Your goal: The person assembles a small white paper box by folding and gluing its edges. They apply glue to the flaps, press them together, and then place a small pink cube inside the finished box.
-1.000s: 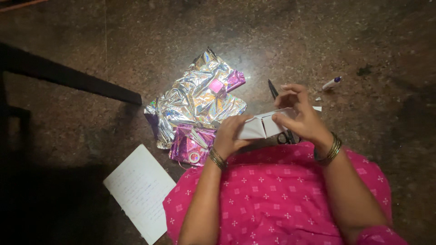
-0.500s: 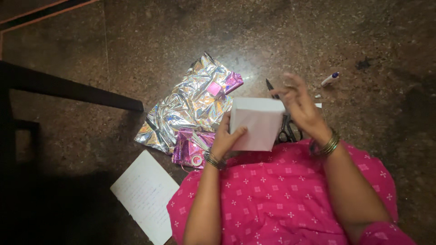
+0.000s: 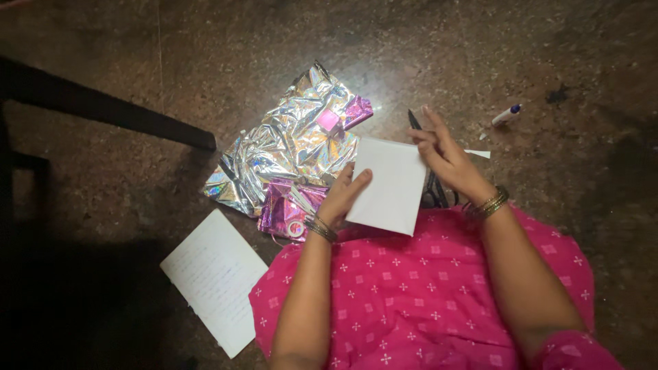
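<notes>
White sheet (image 3: 387,183) has gone from a folded-up bundle to opened flat, held above my pink lap. Left hand (image 3: 343,195) grips its left edge, thumb on top; right hand (image 3: 449,161) pinches the far right corner, other fingers spread. Crumpled silver-pink foil wrap (image 3: 291,154) lies just left of it, scissors (image 3: 428,178) under my right hand, written paper (image 3: 216,277) near left, marker (image 3: 506,114) far right.

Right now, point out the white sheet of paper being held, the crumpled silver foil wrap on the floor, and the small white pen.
white sheet of paper (image 3: 387,181), head view, middle of the sheet.
crumpled silver foil wrap (image 3: 288,147), head view, its centre folds.
small white pen (image 3: 506,115), head view, its barrel.
</notes>
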